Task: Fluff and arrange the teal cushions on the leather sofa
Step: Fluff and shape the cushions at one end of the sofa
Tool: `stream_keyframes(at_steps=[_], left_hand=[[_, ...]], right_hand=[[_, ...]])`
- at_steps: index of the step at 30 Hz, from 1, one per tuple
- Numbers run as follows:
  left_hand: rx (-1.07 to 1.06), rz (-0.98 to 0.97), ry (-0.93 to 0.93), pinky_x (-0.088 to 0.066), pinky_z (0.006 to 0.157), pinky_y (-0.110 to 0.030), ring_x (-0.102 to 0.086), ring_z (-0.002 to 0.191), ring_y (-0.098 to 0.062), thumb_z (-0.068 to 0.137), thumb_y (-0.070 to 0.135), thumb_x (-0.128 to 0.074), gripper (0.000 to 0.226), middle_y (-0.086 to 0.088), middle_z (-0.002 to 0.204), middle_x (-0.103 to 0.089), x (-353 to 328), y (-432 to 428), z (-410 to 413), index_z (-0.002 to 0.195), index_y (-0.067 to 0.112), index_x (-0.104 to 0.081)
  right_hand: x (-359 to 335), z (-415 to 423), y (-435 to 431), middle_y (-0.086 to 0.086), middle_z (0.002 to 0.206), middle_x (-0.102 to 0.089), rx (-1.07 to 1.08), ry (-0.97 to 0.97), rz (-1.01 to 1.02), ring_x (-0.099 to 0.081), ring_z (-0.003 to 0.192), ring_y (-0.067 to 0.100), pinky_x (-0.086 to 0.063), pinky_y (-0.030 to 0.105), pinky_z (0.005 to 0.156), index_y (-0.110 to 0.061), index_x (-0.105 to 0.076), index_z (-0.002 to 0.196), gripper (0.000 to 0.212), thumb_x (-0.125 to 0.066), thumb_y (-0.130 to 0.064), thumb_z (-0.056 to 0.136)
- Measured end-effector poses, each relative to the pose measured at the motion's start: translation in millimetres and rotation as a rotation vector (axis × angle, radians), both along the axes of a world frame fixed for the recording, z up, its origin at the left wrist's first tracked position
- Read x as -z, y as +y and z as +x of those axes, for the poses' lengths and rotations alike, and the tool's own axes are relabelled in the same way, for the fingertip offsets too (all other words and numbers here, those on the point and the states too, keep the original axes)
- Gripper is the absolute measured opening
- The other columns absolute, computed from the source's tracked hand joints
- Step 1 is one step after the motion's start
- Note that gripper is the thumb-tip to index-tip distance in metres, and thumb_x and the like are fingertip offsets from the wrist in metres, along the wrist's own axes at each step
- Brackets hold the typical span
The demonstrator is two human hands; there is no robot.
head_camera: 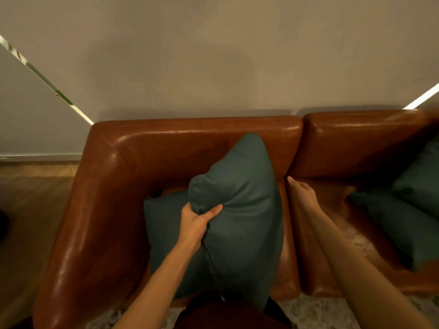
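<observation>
A teal cushion point(242, 210) stands on edge over the left seat of the brown leather sofa point(99, 210). My left hand point(197, 219) is shut on its left corner, bunching the fabric. A second teal cushion point(164, 229) lies behind and left of it on the same seat. My right hand point(301, 193) hovers just right of the held cushion with fingers apart, holding nothing. Further teal cushions point(399, 224) lie on the right seat, against the backrest.
The sofa's left armrest point(78, 245) and backrest point(202, 136) stand against a plain wall. Wooden floor point(28, 205) lies to the left. A patterned rug point(320, 312) runs under the sofa's front edge.
</observation>
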State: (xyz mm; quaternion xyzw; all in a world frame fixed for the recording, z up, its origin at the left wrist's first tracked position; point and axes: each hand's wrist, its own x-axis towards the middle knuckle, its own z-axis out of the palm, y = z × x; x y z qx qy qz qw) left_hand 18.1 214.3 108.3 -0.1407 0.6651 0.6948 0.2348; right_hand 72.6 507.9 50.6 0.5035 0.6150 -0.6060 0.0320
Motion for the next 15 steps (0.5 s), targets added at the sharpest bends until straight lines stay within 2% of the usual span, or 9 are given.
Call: stream_keyframes(at_steps=[1,3,4,6,7,10,12,15], left_hand=[[0.001,0.026,0.016,-0.054,0.069,-0.015,-0.071,0.086,-0.004,0.068,-0.001,-0.081,0.037,0.011,0.089,-0.076,-3.3,-1.8,1.6,0.096,0.018,-0.067],[-0.001,0.080,0.043,-0.054,0.070,-0.014,-0.071,0.089,-0.005,0.064,0.008,-0.084,0.041,0.012,0.091,-0.076,-8.5,-8.0,2.8,0.100,0.017,-0.067],[-0.002,0.107,0.037,-0.055,0.071,-0.016,-0.071,0.090,-0.006,0.056,0.020,-0.090,0.052,0.011,0.094,-0.076,-8.5,-11.0,2.1,0.102,0.017,-0.067],[-0.034,0.125,-0.040,-0.057,0.077,-0.023,-0.071,0.095,-0.010,0.034,0.042,-0.096,0.082,0.006,0.101,-0.076,-1.7,-15.0,-1.5,0.106,0.016,-0.067],[-0.060,0.093,-0.069,-0.056,0.082,-0.028,-0.070,0.098,-0.012,0.030,0.047,-0.095,0.088,0.005,0.104,-0.075,6.2,-16.7,-3.5,0.107,0.016,-0.067],[-0.127,-0.138,-0.103,-0.050,0.099,-0.040,-0.068,0.104,-0.017,0.046,0.047,-0.092,0.079,0.000,0.111,-0.073,32.7,-19.8,2.1,0.113,0.013,-0.068],[-0.117,-0.179,-0.158,-0.047,0.103,-0.040,-0.063,0.110,-0.017,0.061,0.042,-0.085,0.073,0.000,0.118,-0.068,49.8,-15.2,11.4,0.123,0.012,-0.062],[-0.042,-0.162,-0.237,-0.046,0.100,-0.037,-0.058,0.113,-0.018,0.077,0.037,-0.076,0.063,0.002,0.124,-0.062,69.5,6.3,3.8,0.131,0.015,-0.053]], right_hand=[[2.0,-1.6,10.0,0.007,0.104,-0.070,0.032,-0.011,-0.032,-0.066,0.093,0.022,-0.052,0.042,0.093,-0.011,-0.063,0.108,0.069,-0.074,-0.066,0.067],[8.2,-15.2,28.2,0.004,0.112,-0.068,0.013,-0.019,-0.070,-0.065,0.100,0.023,-0.050,0.041,0.097,-0.010,-0.062,0.118,0.085,-0.073,-0.072,0.061],[3.1,-26.7,30.8,0.002,0.112,-0.068,-0.012,-0.016,-0.102,-0.064,0.103,0.023,-0.049,0.040,0.099,-0.011,-0.063,0.121,0.088,-0.072,-0.074,0.060],[0.8,-51.4,33.5,0.002,0.111,-0.069,-0.064,0.020,-0.193,-0.064,0.104,0.022,-0.048,0.038,0.101,-0.013,-0.066,0.118,0.076,-0.070,-0.070,0.067],[0.2,-62.0,33.1,0.004,0.110,-0.070,-0.100,0.016,-0.186,-0.065,0.103,0.024,-0.048,0.038,0.100,-0.010,-0.068,0.116,0.073,-0.069,-0.067,0.070],[10.1,-64.7,31.3,0.009,0.106,-0.073,-0.199,-0.070,0.068,-0.068,0.099,0.028,-0.052,0.042,0.097,-0.007,-0.071,0.105,0.080,-0.069,-0.075,0.062],[13.1,-54.2,34.6,0.012,0.101,-0.073,-0.188,-0.091,0.248,-0.068,0.097,0.031,-0.053,0.044,0.091,-0.009,-0.072,0.098,0.068,-0.069,-0.070,0.068],[3.7,-37.5,54.1,0.016,0.095,-0.073,-0.117,-0.079,0.413,-0.067,0.094,0.035,-0.052,0.041,0.083,-0.008,-0.071,0.092,0.050,-0.067,-0.056,0.080]])
